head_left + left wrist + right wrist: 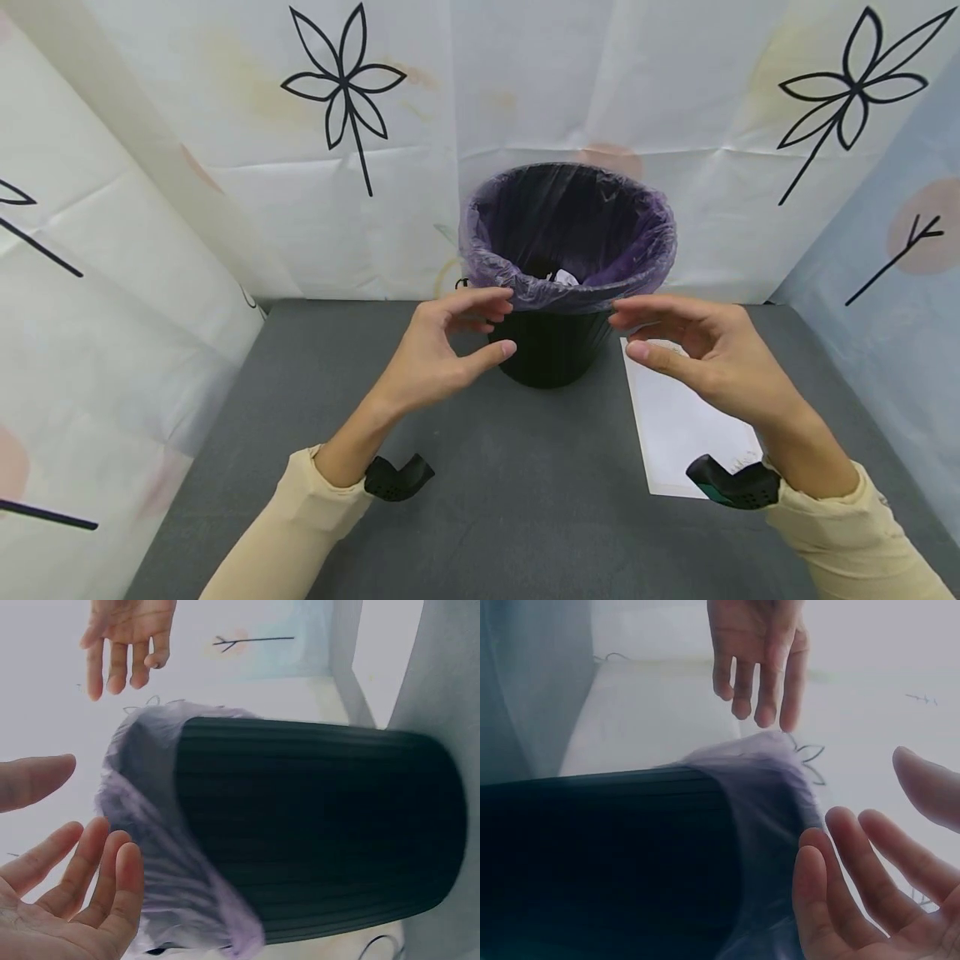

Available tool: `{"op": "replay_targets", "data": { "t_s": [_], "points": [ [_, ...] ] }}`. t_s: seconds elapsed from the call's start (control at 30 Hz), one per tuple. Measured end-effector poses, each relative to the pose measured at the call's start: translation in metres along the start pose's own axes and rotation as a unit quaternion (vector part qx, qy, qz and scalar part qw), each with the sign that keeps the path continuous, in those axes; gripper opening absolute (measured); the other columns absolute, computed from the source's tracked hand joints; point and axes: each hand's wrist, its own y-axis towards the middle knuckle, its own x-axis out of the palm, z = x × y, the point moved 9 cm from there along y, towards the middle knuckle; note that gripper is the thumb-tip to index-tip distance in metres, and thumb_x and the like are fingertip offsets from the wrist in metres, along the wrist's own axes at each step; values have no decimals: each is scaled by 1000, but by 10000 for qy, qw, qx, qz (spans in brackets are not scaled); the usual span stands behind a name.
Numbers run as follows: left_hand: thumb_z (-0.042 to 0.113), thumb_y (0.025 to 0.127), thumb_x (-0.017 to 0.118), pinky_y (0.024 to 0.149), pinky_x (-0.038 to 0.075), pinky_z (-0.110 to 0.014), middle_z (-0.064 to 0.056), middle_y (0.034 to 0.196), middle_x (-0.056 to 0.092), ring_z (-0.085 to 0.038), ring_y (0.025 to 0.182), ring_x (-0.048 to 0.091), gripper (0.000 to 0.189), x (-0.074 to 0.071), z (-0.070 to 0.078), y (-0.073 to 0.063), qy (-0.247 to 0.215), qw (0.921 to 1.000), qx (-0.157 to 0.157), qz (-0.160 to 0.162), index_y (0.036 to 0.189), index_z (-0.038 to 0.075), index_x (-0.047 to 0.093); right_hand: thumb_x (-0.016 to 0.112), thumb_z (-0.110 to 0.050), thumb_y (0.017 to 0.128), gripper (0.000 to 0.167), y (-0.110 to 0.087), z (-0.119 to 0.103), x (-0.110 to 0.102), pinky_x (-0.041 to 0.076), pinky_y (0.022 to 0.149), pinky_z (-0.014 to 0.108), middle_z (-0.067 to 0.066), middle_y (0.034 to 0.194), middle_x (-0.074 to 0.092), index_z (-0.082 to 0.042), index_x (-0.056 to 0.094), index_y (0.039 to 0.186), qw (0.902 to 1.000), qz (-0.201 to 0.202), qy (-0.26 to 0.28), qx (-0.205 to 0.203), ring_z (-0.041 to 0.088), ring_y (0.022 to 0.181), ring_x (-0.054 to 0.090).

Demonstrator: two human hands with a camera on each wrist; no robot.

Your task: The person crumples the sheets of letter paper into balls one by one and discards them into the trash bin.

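Observation:
A black trash bin (551,354) stands upright at the back of the dark table, lined with a translucent purple trash bag (517,287) folded over its rim. Inside lies something white and crumpled (564,277), partly hidden by the rim. My left hand (453,342) hovers at the bin's near left side, fingers loosely bent and thumb apart. On the near right side my right hand (697,350) mirrors it. Neither hand holds anything. In the left wrist view the left fingers (127,877) are close to the bag's edge; whether they touch it I cannot tell.
A white sheet of paper (667,433) lies on the table (510,517) right of the bin, partly under the right hand and wrist. White patterned cloth (225,208) hangs behind and at the left, with a bluish panel (885,275) at the right. A thin dark cord shows at the back left corner.

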Motion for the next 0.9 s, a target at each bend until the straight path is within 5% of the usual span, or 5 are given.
{"op": "replay_targets", "data": {
  "t_s": [0.6, 0.9],
  "points": [
    [4, 88, 79, 92, 54, -31, -9, 119, 67, -19, 106, 64, 46, 77, -69, -24, -42, 9957, -825, -418, 131, 3, 64, 68, 2, 95, 37, -53, 81, -21, 54, 86, 19, -2, 115, 71, 2, 63, 132, 9869, 376, -744, 1383, 11, 103, 70],
    [6, 88, 79, 91, 52, -26, -9, 116, 68, -23, 104, 64, 45, 122, -103, -33, 96, 9884, -1286, -800, 130, 2, 65, 70, -10, 98, 41, -92, 154, -52, 51, 79, 13, -9, 108, 72, 8, 60, 133, 9632, 709, -1242, 2276, -2, 96, 66]
  ]
}}
